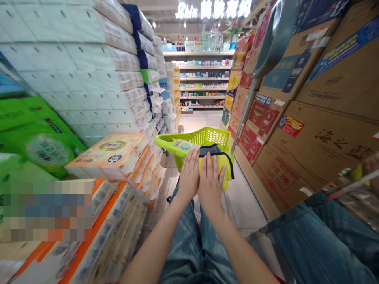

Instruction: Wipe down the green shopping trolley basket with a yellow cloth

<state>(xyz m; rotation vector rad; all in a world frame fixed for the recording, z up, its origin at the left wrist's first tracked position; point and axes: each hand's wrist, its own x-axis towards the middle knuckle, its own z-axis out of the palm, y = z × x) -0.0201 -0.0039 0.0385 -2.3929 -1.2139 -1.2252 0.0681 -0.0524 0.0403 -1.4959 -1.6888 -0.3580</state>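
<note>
My left hand and my right hand lie side by side, fingers stretched forward. Under the right fingers is a yellow and grey cloth with black edging, draped at the near side of a lime-green shopping basket. The left hand is against the cloth's left end and the near rim; its thumb is hidden. In the basket, left of the cloth, lies a clear package with a label. A long pole with a grey handle end slants up from the basket's right side.
Stacked white tissue packs line the left, with orange tissue packs and a green pack nearer. Cardboard cartons are piled on the right. Shelves of goods stand beyond the tiled floor. Another person's jeans show at lower right.
</note>
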